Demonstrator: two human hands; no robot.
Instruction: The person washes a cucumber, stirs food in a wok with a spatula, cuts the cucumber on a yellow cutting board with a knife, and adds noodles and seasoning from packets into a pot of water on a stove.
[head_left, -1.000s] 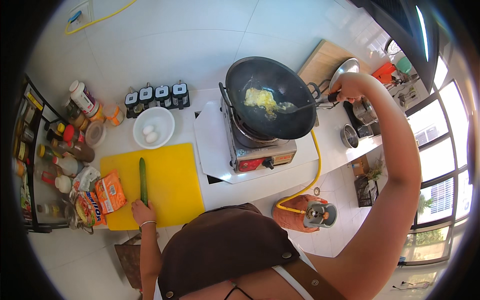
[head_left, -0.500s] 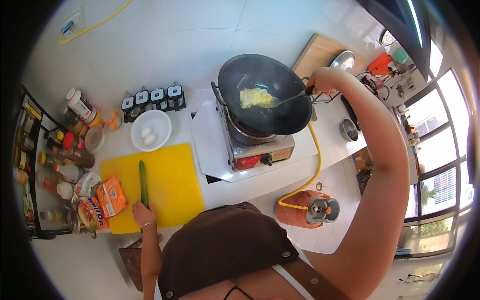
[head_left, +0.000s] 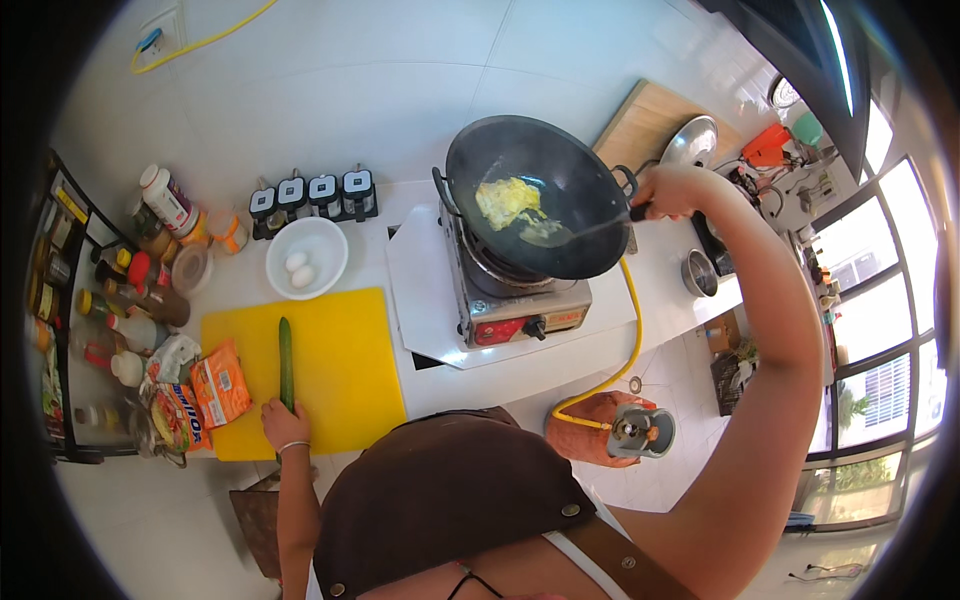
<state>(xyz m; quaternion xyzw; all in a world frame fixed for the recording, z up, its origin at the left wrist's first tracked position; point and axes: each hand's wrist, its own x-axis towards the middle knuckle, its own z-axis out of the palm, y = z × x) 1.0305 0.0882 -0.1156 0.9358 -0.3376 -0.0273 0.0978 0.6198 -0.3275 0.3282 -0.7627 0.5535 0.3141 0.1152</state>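
Note:
My right hand (head_left: pixel 668 192) is closed around the dark handle of a spatula (head_left: pixel 592 230). Its blurred metal end reaches into a black wok (head_left: pixel 585 165), beside cooked yellow egg (head_left: pixel 507 203). The wok rests on a portable gas stove (head_left: pixel 530 305) with a knob on its front. My left hand (head_left: pixel 286 427) is wrapped round the near end of a long green cucumber (head_left: pixel 287 360). The cucumber lies lengthwise on a yellow cutting board (head_left: pixel 350 380). Beyond the board, a white bowl (head_left: pixel 325 235) contains two whole eggs (head_left: pixel 299 268).
Seasoning jars (head_left: pixel 320 195) stand in a rack by the wall. Orange packets (head_left: pixel 221 383) overlap the board's left edge, near bottles (head_left: pixel 165 300). A yellow hose (head_left: pixel 637 330) runs down to a gas cylinder (head_left: pixel 640 430). A metal bowl (head_left: pixel 699 272) sits right of the stove.
The spatula has moved slightly nearer and right in the wok, and the egg has broken apart and spread. My left hand stays on the cucumber. The whole view has shifted slightly.

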